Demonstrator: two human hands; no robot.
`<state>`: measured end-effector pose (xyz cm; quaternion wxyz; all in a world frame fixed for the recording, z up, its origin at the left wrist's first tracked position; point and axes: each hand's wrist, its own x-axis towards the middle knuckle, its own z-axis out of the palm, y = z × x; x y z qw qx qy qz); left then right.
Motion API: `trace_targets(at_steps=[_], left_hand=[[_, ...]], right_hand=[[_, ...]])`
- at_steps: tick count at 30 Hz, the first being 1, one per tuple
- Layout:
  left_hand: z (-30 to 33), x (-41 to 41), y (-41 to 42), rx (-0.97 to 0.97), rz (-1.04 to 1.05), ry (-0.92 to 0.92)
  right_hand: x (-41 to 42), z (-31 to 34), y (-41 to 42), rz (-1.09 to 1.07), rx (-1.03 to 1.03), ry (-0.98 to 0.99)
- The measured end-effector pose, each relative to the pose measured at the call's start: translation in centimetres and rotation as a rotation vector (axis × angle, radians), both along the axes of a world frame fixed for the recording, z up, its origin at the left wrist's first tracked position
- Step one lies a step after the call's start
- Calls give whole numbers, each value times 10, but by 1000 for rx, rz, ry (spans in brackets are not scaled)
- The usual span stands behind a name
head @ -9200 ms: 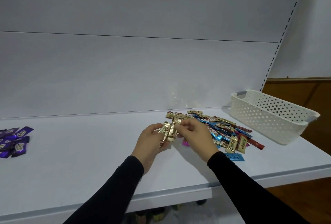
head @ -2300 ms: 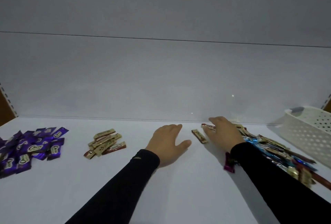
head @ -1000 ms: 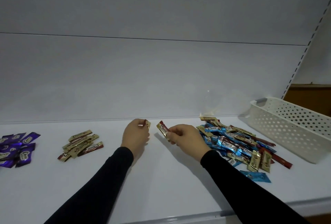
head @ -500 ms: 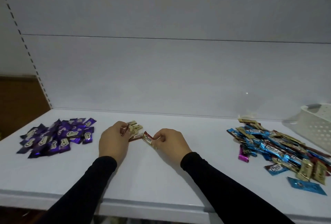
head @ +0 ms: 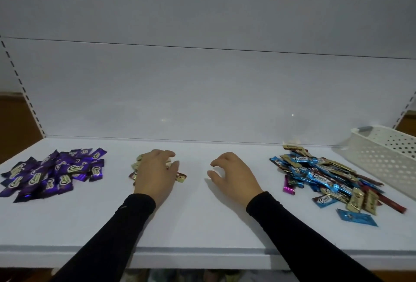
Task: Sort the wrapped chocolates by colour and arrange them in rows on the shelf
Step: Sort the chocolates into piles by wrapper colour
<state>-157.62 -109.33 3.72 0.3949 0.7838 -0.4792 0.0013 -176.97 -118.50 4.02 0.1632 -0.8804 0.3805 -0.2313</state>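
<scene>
On the white shelf (head: 202, 221) lie three groups of wrapped chocolates. A purple pile (head: 54, 172) sits at the left. A small gold pile (head: 135, 165) lies left of centre, mostly hidden under my left hand (head: 157, 173), which rests flat on it with fingers spread. One gold chocolate (head: 181, 177) pokes out by the thumb. My right hand (head: 231, 174) hovers just right of centre, fingers loosely curled, holding nothing. A mixed pile (head: 324, 178) of blue, gold and red chocolates lies at the right, with a pink one (head: 288, 186) at its left edge.
A white perforated basket (head: 382, 157) stands at the far right against the back panel. The shelf's front edge (head: 202, 257) runs below my forearms. Slotted uprights frame the shelf at both sides.
Both hands have put their gold chocolates down on the gold pile. My right hand has let go and drawn back to the right. The view has shifted right.
</scene>
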Motion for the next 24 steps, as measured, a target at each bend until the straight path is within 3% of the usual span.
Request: trace_targets(at_steps=[9, 24], left_hand=[[8, -102, -30, -20, -353, -83], [10, -269, -77, 54, -754, -271]], right_hand=[[-124, 6, -2, -217, -148, 2], [-287, 4, -22, -605, -61, 13]])
